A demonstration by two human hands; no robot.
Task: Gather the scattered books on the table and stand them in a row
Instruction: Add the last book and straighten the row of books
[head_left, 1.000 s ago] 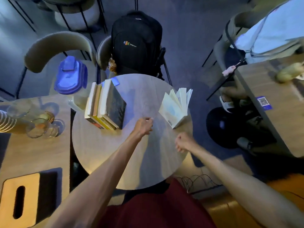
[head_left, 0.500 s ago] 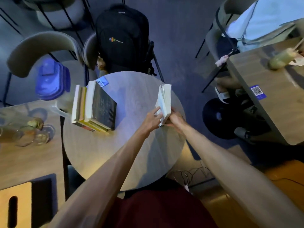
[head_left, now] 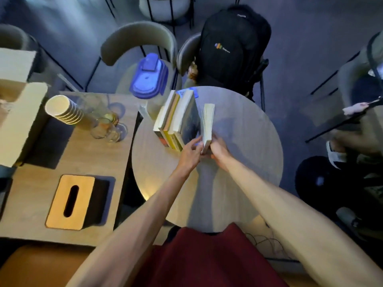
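A row of several books [head_left: 176, 119] stands leaning on the left part of the round table [head_left: 248, 141]. A white paperback [head_left: 207, 123] stands upright just right of that row, pages up, a narrow gap apart from the dark-covered book. My left hand [head_left: 189, 153] and my right hand [head_left: 219, 150] pinch the paperback's near end from both sides.
A wooden side table [head_left: 41, 183] on the left carries a tissue box [head_left: 70, 200], stacked paper cups [head_left: 62, 109] and glasses [head_left: 105, 127]. A blue-lidded jug [head_left: 149, 76] and a black backpack [head_left: 230, 46] on a chair are behind the table. A seated person's sandalled foot [head_left: 333, 151] is at right.
Both hands closed on the fanned-open white paperback at the table's right, shut it, and carried it left to beside the standing row.
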